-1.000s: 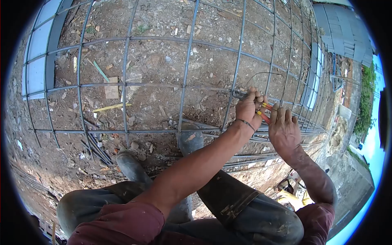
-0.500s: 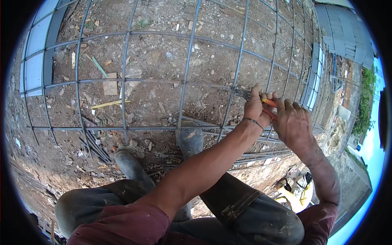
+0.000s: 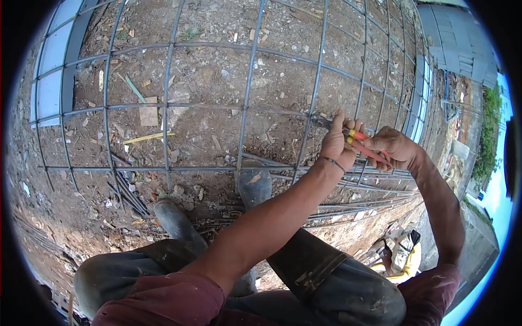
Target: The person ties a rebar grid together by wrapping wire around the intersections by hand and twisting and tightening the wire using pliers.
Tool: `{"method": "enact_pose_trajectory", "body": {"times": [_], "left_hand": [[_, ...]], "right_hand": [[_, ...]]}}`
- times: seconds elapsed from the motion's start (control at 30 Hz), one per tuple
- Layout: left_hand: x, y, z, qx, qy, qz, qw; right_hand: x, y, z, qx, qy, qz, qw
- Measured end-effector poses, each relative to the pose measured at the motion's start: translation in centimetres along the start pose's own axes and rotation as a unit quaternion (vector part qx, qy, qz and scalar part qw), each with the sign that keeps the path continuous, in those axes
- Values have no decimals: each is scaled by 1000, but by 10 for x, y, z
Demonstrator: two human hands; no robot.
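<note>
Pliers with red and yellow handles are between my two hands. Their dark jaws meet a crossing of the steel bar mesh, right of the middle. My left hand is closed around the handles near the jaws, its thumb pointing up beside them. Farther back, my right hand grips the handle ends, fingers curled over them. The two handles stand a little apart. Whether any wire sits in the jaws is too small to tell.
Below the mesh lies rubble-strewn soil. Pale boards stand at the left and right ends. Loose steel bars lie near my boots. A person in yellow is at the lower right, by a trench.
My right hand has turned over and shifted slightly, uncovering more of the red handles, which are spread somewhat. My left hand and the plier jaws stay almost in place.
</note>
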State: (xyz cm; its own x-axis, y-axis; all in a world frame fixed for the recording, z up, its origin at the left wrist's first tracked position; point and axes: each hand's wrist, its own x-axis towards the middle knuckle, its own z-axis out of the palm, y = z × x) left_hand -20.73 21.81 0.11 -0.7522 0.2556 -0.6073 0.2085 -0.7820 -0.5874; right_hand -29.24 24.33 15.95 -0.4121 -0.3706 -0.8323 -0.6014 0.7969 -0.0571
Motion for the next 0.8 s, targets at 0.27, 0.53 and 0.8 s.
{"method": "enact_pose_trajectory", "body": {"times": [0.27, 0.53, 0.8], "left_hand": [[23, -1, 3, -69, 5, 9, 998], [4, -3, 13, 17, 83, 3, 996], [22, -11, -3, 44, 138, -5, 989]], "right_hand": [[-37, -43, 48, -499, 311, -101, 803], [2, -11, 37, -272, 109, 11, 956], [-1, -6, 17, -44, -74, 61, 994]]}}
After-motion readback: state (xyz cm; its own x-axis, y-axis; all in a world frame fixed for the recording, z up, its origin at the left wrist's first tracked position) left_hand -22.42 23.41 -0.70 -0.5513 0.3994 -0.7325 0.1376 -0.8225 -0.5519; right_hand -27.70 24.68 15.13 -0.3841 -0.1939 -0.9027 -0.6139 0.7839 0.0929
